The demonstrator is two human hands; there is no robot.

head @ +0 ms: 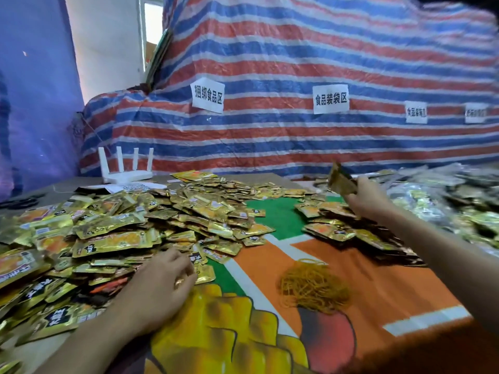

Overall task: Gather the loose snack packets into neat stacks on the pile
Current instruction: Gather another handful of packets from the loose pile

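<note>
The right hand (364, 201) grips a small stack of packets (340, 180) above the smaller heap (332, 228). The left hand (162, 287) lies palm down, fingers bent, on the near edge of the big pile (121, 225); whether it grips anything is unclear. Rubber bands (313, 288) lie on the table (378, 279) between the hands.

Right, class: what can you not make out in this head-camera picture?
Head view:
1. Left hand: fingertips sunk among pile packets; grip unclear.
2. Held packets in right hand: motion-blurred, count unreadable.
3. Two far signs: too small, blurred.
4. Right heap: blurred, cut by frame edge.
</note>
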